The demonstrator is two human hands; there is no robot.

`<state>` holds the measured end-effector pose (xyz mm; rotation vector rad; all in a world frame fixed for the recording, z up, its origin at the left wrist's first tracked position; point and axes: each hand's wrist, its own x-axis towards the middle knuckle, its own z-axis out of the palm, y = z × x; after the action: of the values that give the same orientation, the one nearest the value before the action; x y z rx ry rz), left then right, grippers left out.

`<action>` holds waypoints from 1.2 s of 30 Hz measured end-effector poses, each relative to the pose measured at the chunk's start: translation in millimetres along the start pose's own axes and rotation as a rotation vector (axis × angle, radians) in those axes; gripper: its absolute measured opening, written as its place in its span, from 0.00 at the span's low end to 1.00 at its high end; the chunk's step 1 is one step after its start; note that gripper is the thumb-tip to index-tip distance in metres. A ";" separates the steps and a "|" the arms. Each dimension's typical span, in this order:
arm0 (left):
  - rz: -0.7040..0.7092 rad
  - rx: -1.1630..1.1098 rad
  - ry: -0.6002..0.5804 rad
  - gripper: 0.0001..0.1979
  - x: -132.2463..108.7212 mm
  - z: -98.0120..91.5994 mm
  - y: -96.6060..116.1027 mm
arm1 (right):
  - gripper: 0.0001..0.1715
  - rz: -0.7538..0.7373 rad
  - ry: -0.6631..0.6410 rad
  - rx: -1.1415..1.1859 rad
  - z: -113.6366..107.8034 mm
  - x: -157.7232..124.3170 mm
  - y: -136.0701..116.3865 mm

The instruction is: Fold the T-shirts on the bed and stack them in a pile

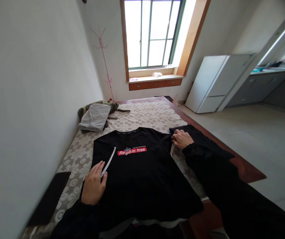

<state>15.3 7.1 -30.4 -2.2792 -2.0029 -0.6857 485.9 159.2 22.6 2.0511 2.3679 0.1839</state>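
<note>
A black T-shirt with a red "Remain free" label lies spread face up on a table covered with a floral lace cloth. My left hand rests flat on the shirt's left side, fingers stretched out, touching the lower end of a thin white strip that lies on the fabric. My right hand sits at the shirt's right shoulder, fingers curled on the black sleeve. Both my arms are in black sleeves.
A pile of folded grey and olive clothes lies at the table's far left. A dark flat object lies by the wall at near left. Beyond stand a pink coat stand, a window, a white fridge and a kitchen counter.
</note>
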 end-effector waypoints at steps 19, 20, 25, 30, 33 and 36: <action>-0.029 -0.082 0.028 0.23 1.4 0.8 -9.1 | 0.12 0.211 0.085 1.100 9.0 8.4 40.5; -0.029 -0.082 0.028 0.23 1.4 0.7 -9.1 | 0.14 0.214 0.052 1.166 11.9 7.5 34.6; -0.022 -0.069 0.032 0.23 1.1 1.0 -8.6 | 0.34 0.128 0.024 1.228 17.9 1.1 9.9; -0.022 -0.070 0.031 0.22 1.1 -1.2 -6.5 | 0.35 0.049 0.266 1.052 -2.2 -15.0 0.3; -0.021 -0.068 0.034 0.22 0.9 -2.1 -5.7 | 0.30 0.012 0.329 0.792 -11.2 -30.1 3.7; -0.021 -0.062 0.037 0.22 0.4 -1.6 -5.7 | 0.25 0.002 0.258 0.671 -7.4 -42.4 9.6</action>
<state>9.4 8.0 -30.4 -2.2637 -2.0206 -0.7962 500.9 118.0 27.7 2.3994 2.8724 -0.4382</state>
